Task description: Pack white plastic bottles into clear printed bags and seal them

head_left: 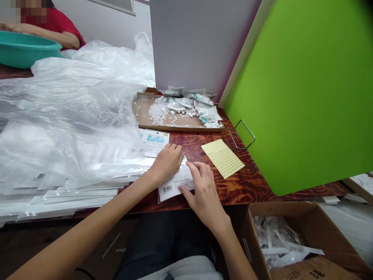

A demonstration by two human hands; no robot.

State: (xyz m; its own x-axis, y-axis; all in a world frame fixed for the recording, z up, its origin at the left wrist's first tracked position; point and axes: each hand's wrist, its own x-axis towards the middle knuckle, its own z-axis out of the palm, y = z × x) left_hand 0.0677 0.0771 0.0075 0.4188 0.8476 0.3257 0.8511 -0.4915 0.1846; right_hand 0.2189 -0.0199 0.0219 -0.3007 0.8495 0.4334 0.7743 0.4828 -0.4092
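My left hand (168, 161) lies with its fingers curled down on the upper part of a small clear packet with a white barcode label (171, 186), at the near edge of the wooden table (247, 181). My right hand (204, 190) rests on the same packet's right end, thumb and fingers pinching its edge. Just right of the hands lies a yellow sheet of small round stickers (223, 158). Another printed packet (155, 139) lies behind my left hand.
A big heap of clear plastic bags (67, 116) covers the table's left. A cardboard tray (145, 116) holds white pieces and filled packets. Green (305, 93) and grey (198, 42) dividers stand behind. A carton of packets (285, 241) sits low right. A person in red sits by a teal basin (23, 48).
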